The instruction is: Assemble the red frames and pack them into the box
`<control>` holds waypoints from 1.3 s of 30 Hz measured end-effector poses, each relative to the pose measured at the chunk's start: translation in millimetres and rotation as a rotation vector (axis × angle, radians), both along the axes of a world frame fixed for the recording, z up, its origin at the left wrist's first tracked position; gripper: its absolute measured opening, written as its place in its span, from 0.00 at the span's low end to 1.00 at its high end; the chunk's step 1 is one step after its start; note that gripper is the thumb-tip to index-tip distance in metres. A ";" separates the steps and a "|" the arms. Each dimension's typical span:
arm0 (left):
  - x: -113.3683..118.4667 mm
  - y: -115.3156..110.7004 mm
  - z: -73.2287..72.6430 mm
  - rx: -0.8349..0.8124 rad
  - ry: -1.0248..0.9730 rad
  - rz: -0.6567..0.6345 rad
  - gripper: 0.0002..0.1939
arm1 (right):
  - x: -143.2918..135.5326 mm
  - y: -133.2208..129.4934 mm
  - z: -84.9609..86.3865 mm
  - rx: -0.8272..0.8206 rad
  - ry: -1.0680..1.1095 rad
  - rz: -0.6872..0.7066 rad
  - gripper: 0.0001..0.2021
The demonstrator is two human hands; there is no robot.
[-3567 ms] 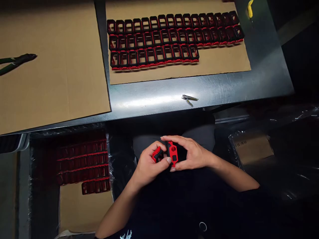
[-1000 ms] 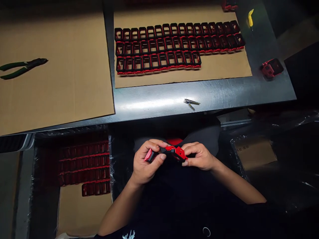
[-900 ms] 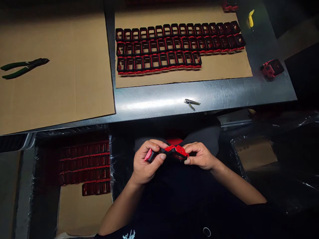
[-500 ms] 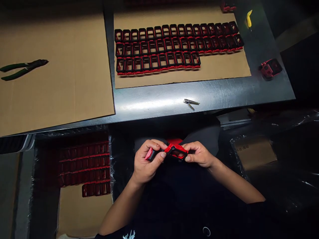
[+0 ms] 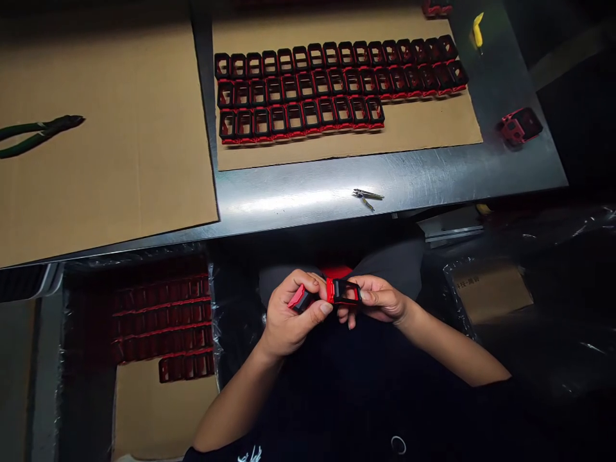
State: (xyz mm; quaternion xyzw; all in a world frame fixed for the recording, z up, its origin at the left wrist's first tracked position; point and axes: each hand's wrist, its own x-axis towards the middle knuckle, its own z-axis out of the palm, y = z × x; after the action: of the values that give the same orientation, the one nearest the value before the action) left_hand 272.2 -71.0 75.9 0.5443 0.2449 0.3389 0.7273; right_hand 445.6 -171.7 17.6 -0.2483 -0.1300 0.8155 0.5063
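My left hand (image 5: 291, 314) is closed around a red-and-black plastic housing (image 5: 301, 299), part of which is hidden in the palm. A second red-and-black housing (image 5: 342, 290), with a rectangular opening, is between my two hands, above my lap. My right hand (image 5: 380, 299) grips its right end between thumb and fingers, while my left fingertips are at its red left end. Whether the left fingers press on this second piece, I cannot tell. Similar housings (image 5: 308, 113) stand in three rows on a cardboard sheet (image 5: 423, 125) on the metal table.
Green-handled cutting pliers (image 5: 45, 131) lie on another cardboard sheet (image 5: 106, 186) at left. Small metal bits (image 5: 366, 196) lie near the table's front edge. A yellow-handled tool (image 5: 478, 32) and a lone housing (image 5: 522, 126) are at right. Below left, a lined box (image 5: 163, 417) holds rows of housings.
The housing between my hands has been turned, so its opening now faces up toward me. My right fingers have shifted around its end. The view has moved slightly.
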 end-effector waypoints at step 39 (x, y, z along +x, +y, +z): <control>-13.0 -8.0 -12.9 0.171 0.343 -0.071 0.12 | 12.2 22.6 40.7 -0.269 -0.192 -0.162 0.25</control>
State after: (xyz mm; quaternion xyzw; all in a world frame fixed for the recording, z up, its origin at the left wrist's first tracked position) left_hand 259.2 -79.1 62.9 0.6621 0.3164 0.2348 0.6375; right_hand 457.8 -149.1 58.2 -0.4002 -0.0470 0.7546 0.5179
